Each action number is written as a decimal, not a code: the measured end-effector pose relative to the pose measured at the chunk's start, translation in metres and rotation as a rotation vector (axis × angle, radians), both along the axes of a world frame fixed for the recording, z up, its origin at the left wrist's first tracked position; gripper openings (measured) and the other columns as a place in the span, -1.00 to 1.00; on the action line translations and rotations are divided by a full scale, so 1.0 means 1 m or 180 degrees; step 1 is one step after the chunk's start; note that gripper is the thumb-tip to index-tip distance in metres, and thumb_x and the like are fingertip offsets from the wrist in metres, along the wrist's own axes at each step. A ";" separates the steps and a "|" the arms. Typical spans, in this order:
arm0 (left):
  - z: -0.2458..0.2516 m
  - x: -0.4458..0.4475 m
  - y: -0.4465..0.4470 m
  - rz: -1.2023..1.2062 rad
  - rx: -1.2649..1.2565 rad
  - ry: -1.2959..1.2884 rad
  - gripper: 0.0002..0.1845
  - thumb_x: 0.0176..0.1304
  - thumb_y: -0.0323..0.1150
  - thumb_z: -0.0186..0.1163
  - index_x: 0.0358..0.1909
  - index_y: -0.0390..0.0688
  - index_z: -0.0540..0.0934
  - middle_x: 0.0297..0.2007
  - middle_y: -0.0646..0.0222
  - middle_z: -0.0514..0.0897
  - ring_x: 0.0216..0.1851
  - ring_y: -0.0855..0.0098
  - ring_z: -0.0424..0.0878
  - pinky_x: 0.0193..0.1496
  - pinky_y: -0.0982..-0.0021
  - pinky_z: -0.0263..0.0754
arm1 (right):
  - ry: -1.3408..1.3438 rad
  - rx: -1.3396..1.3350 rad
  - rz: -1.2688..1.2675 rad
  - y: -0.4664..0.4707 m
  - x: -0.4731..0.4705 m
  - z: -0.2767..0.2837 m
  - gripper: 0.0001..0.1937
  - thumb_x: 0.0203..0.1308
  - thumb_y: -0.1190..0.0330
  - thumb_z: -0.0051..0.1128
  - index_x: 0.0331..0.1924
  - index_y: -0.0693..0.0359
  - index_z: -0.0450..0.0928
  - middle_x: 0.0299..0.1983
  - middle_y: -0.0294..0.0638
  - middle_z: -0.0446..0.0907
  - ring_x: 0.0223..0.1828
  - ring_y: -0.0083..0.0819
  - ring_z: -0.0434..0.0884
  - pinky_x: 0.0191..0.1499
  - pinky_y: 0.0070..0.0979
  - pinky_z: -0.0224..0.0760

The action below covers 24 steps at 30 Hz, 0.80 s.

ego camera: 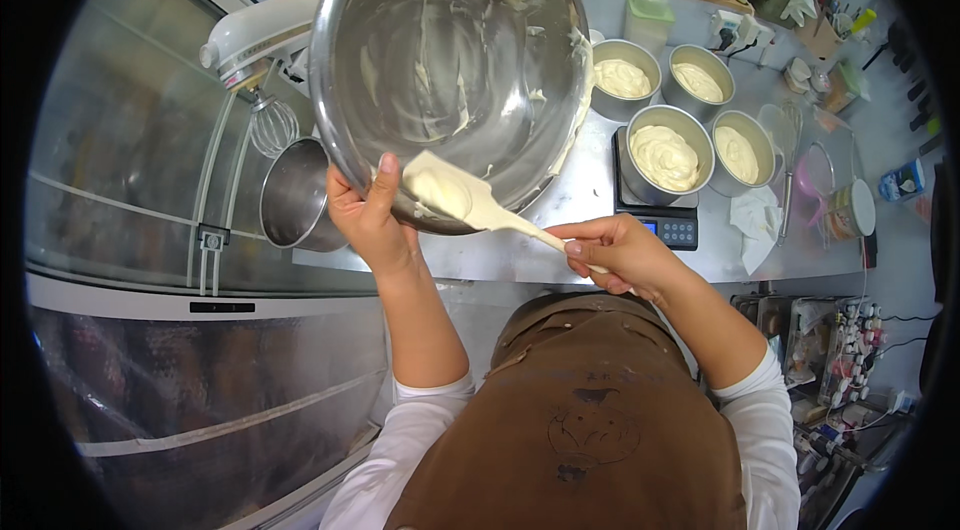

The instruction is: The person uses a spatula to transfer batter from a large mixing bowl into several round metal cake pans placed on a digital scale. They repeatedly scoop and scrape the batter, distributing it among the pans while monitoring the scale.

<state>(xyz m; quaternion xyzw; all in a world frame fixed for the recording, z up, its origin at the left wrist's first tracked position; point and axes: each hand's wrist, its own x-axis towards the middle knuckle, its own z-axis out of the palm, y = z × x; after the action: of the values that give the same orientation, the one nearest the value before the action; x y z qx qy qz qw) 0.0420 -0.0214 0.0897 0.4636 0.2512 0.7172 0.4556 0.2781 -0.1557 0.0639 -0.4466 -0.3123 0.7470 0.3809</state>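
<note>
A large steel mixing bowl (450, 57), smeared with pale batter, is tilted towards me. My left hand (371, 219) grips its near rim, thumb over the edge. In my right hand (619, 252) is the handle of a cream-coloured spatula (487, 211); its blade carries a dollop of batter (442, 192) and lies over the bowl's near rim. To the right, a round cake tin (670, 155) filled with batter stands on a digital kitchen scale (667, 226). Around it are three more tins with batter: one tin (622, 72), another tin (697, 80) and a third tin (741, 151).
A stand mixer (262, 35) with a wire whisk (274, 125) stands left, beside a steel mixer bowl (296, 192). On the steel table (570, 260) at right lie a crumpled paper towel (752, 222), a hand whisk (787, 177) and a tipped tub (851, 209). A glass-doored cabinet (135, 132) borders the left.
</note>
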 end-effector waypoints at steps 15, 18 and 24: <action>0.000 0.002 0.015 0.0000 -0.0356 -0.0114 -0.75 0.11 -0.67 0.28 -0.19 -0.23 0.52 -0.30 0.33 0.64 -0.28 0.48 0.61 -0.06 0.44 0.54 | -0.5823 0.1068 -0.2022 -0.095 0.102 -0.079 -0.46 0.18 0.55 0.08 0.23 -0.20 0.50 -0.37 -0.23 0.50 -0.40 -0.17 0.56 -0.35 -0.29 0.43; 0.001 0.005 0.016 -0.0043 -0.0401 -0.0076 -0.74 0.11 -0.67 0.28 -0.18 -0.24 0.52 -0.28 0.32 0.64 -0.27 0.46 0.62 -0.06 0.43 0.54 | -0.5675 0.1178 -0.2282 -0.099 0.110 -0.078 -0.49 0.19 0.53 0.10 0.20 -0.19 0.53 -0.40 -0.23 0.51 -0.40 -0.17 0.56 -0.35 -0.31 0.43; -0.001 0.009 0.022 -0.0225 -0.0381 -0.0108 -0.70 0.10 -0.67 0.28 -0.12 -0.25 0.52 -0.22 0.26 0.66 -0.21 0.42 0.64 -0.02 0.40 0.55 | -0.4936 0.1127 -0.2417 -0.083 0.132 -0.083 -0.59 0.22 0.50 0.13 0.16 -0.03 0.57 -0.47 -0.25 0.55 -0.50 -0.35 0.52 -0.41 -0.40 0.41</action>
<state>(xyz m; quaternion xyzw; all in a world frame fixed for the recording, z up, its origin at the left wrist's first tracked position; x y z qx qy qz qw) 0.0510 0.0007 0.0885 0.4319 0.2693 0.6921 0.5117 0.4103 -0.2385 -0.0188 -0.8359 -0.4246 -0.0030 0.3478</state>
